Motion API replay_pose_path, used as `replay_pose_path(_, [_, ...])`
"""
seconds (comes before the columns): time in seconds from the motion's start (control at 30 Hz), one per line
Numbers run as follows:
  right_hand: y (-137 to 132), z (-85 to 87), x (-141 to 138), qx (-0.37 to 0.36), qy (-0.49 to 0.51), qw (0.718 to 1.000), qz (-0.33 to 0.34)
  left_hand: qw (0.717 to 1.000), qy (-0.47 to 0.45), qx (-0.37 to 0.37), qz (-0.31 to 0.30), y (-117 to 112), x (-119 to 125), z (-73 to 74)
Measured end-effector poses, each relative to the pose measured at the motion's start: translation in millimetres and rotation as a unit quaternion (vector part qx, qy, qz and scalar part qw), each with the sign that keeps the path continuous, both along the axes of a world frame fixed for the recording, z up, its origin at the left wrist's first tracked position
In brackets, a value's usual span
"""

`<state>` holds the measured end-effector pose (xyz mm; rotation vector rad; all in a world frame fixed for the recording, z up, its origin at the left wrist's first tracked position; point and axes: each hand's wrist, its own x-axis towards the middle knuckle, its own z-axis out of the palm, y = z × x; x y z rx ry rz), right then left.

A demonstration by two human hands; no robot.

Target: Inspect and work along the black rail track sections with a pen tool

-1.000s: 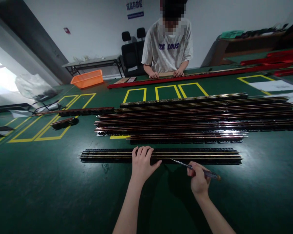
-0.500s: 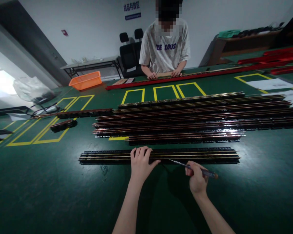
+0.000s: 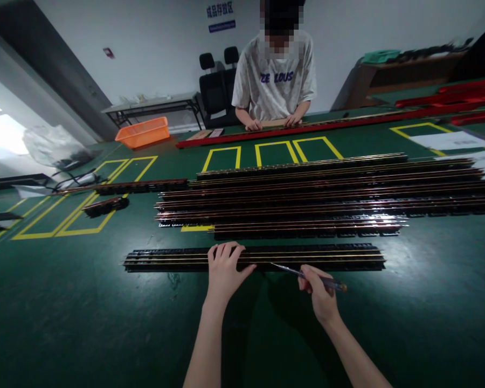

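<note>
In the head view, reaching over the strip with the left hand, with fingers laid across toward the far edge and thumb spread by the near edge; impossible to make out whether clamping or only pressing down. Gripping the tool in the right hand, with fingers curled round the handle and the slim tip angled leftward at the near side of the strip, near the left thumb. Lying flat along the table, in front of the pile and apart from it: the strip. Too small to judge whether touching one of the rods with the tip or hovering just above. Likeliest trouble, at a guess: skidding along the smooth metal if pushed too hard, and jabbing the thumb. Also possible: scratching or bending a rod by prying at a single point, or sliding the whole strip over the glossy table under a sideways push, being steadied by hand only near the middle. Less worrying: bumping the pile, unless shoved sharply forward.
</note>
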<state>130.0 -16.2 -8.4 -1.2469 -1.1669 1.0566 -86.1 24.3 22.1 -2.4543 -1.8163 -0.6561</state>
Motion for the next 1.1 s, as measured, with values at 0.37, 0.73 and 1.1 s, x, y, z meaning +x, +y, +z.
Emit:
replay_pose_path(0.37, [-0.9,10.7,-7.6,-0.036,-0.004,0.998,0.047,1.000,-0.008,-0.008,-0.003,1.2,-12.5,-0.3])
replay_pose_path(0.73, [-1.1,17.1,-11.9,-0.044,-0.005,0.998,0.045,1.000,-0.002,0.001,-0.014,-0.3,-10.5,1.9])
replay_pose_path(1.1, [-1.9,17.5,-12.5,-0.045,-0.001,0.998,0.044,1.000,-0.001,-0.002,-0.018,0.8,-12.6,-0.5])
